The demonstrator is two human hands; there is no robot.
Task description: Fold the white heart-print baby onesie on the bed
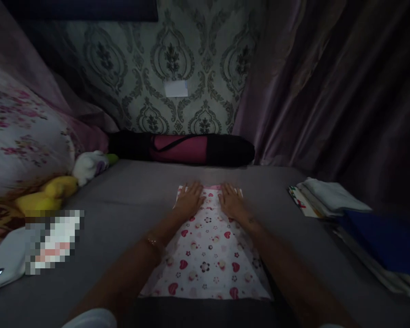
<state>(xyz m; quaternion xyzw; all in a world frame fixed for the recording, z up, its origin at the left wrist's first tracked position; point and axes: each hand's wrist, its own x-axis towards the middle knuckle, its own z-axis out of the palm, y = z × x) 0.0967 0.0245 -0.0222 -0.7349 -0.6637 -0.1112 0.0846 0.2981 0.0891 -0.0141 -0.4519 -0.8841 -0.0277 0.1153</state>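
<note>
Evidently both palms are down: the left hand and the right hand lie flat side by side on the far end of a printed cloth, fingers extended and slightly blurred, pinching nothing that shows. A strip of the print runs between them, with a pink edge at its 12 o'clock end. Neither hand is clearly nearer; the left rests towards the cloth's 11 o'clock corner, the right towards its 1 o'clock corner. From the hands, most of the cloth stretches back to 6 o'clock, its long axis seemingly on the 12-to-6 line, the forearms passing over its sides.

Beneath is a grey sheet. Taking the hands as the dial's centre, folded fabrics sit at 3 o'clock and a dark blue cloth at 4. A pale phone lies at 8, a yellow plush toy at 9 and a white plush toy at 10. Nearly at 12, a black-and-pink roll lies crosswise before the patterned wall; a dim curtain hangs at 1 to 2.
</note>
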